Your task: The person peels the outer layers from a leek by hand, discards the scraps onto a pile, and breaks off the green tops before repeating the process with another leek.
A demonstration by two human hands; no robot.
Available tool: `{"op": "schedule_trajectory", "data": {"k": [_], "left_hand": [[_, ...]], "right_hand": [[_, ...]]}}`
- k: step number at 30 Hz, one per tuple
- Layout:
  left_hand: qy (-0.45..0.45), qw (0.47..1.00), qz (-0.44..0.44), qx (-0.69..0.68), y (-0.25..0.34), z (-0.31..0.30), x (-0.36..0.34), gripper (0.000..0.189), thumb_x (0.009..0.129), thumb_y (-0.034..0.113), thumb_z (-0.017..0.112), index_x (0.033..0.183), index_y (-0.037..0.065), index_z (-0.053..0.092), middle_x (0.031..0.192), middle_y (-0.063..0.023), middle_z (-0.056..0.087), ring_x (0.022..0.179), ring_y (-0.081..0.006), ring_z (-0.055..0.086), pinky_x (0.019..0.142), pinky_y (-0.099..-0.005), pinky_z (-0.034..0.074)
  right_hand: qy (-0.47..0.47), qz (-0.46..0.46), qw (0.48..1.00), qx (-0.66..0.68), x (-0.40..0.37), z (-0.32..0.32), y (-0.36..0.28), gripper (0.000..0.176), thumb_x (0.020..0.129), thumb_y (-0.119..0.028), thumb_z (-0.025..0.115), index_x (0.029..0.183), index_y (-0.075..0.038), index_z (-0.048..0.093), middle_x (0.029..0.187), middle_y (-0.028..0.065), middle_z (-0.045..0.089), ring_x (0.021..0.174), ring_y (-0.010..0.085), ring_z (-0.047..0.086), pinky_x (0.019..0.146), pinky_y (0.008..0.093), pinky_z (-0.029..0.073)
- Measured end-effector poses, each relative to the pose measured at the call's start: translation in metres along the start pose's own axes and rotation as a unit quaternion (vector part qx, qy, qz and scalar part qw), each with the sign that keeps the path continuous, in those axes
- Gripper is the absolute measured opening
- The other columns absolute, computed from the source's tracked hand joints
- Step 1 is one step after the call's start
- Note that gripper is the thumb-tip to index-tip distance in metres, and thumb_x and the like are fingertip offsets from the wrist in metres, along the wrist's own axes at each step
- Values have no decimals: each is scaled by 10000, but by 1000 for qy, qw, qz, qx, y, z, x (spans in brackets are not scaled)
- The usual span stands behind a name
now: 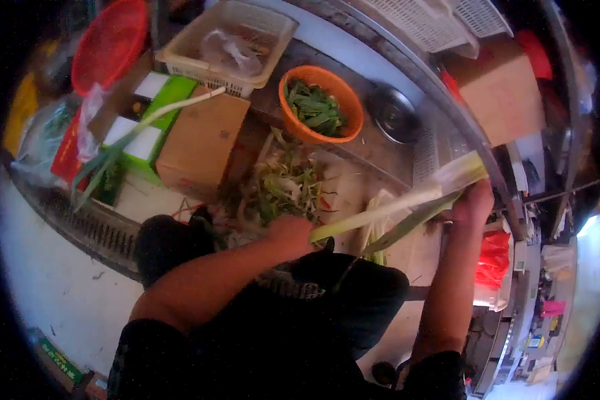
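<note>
A long green onion [393, 208] stretches at a slant across my lap, pale along most of its length. My left hand [291, 237] is closed around its lower left end. At the upper right end, my right hand [475, 200] grips the stalk, its fingers partly hidden. One loose green leaf [413, 225] hangs below the stalk from the right hand. On the floor beyond my knees lies a heap of leaf trimmings [290, 187]. Another whole green onion [153, 119] rests across boxes at the left.
An orange basket [353, 113] of cut green leaves stands on a ledge beside a metal bowl [393, 115]. Left of it are a beige crate [247, 77], a cardboard box [203, 143] and a red basin [110, 47]. A metal shelf edge [440, 87] runs along the upper right.
</note>
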State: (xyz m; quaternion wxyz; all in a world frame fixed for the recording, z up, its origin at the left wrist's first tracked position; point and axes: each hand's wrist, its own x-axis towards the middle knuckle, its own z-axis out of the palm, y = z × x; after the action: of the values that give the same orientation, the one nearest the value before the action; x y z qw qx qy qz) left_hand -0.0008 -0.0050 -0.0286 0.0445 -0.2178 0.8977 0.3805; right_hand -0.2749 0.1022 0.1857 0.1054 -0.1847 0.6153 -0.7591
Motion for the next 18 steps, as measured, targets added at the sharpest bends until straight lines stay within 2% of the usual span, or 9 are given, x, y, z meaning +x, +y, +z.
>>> {"op": "schedule_trajectory", "data": {"k": [4,6,8,10,11,12,15,17,18], "left_hand": [[11,1000,-1,12,-3,6,1,287,724,281,684,902,56,687,854,-140,668,817,-336,652,715,-451,524],[-52,998,-41,18,-8,14,8,218,730,208,665,866,40,688,865,-149,669,814,-332,656,717,-442,533],[-45,998,-47,16,-17,27,13,206,729,184,657,869,35,686,873,-152,669,823,-332,657,725,-441,534],[-39,998,-54,13,-19,26,14,197,728,159,649,872,30,684,880,-156,670,831,-332,657,734,-440,535],[-47,996,-73,6,-18,19,13,213,726,172,657,883,30,683,886,-158,669,840,-331,657,738,-441,534],[-56,994,-91,0,-17,14,13,231,724,184,664,895,30,683,892,-161,669,849,-331,656,741,-442,533],[-28,994,-99,-34,-16,8,13,279,719,226,688,914,27,679,896,-165,667,853,-329,655,748,-442,530],[-24,993,-106,-41,-8,-7,7,310,714,254,701,925,29,678,901,-164,667,859,-328,654,749,-441,528],[-19,992,-115,-48,-4,-15,4,342,708,283,714,936,31,677,906,-163,667,864,-327,653,750,-440,527]], "right_hand": [[-30,6,999,34,39,-30,-31,330,974,-201,444,1226,-4,525,1165,152,585,1066,279,571,937,430,466],[-59,6,996,73,55,-45,-48,330,983,-205,427,1231,-9,521,1184,162,578,1073,288,568,964,426,459],[-82,24,990,109,95,-91,-62,333,978,-205,433,1233,-7,516,1194,167,573,1071,311,569,963,458,467],[-75,-19,994,81,93,-104,-78,341,958,-208,468,1230,-7,513,1195,166,574,1067,339,571,943,510,478],[-87,-37,988,122,90,-104,-83,377,934,-230,503,1237,-6,507,1197,167,573,1069,359,571,922,547,484],[-111,-57,988,95,86,-104,-85,414,926,-278,517,1242,-10,506,1192,168,575,1070,352,571,916,539,487],[-63,-98,992,54,65,-90,-62,399,932,-293,492,1229,-28,520,1157,150,584,1040,325,585,905,516,487],[15,-99,994,52,40,-65,-22,392,924,-291,501,1215,-30,526,1135,126,594,1007,285,598,878,470,502],[-37,-96,995,0,44,-76,8,369,923,-265,494,1210,-37,528,1123,107,598,977,243,602,848,410,505]]}}
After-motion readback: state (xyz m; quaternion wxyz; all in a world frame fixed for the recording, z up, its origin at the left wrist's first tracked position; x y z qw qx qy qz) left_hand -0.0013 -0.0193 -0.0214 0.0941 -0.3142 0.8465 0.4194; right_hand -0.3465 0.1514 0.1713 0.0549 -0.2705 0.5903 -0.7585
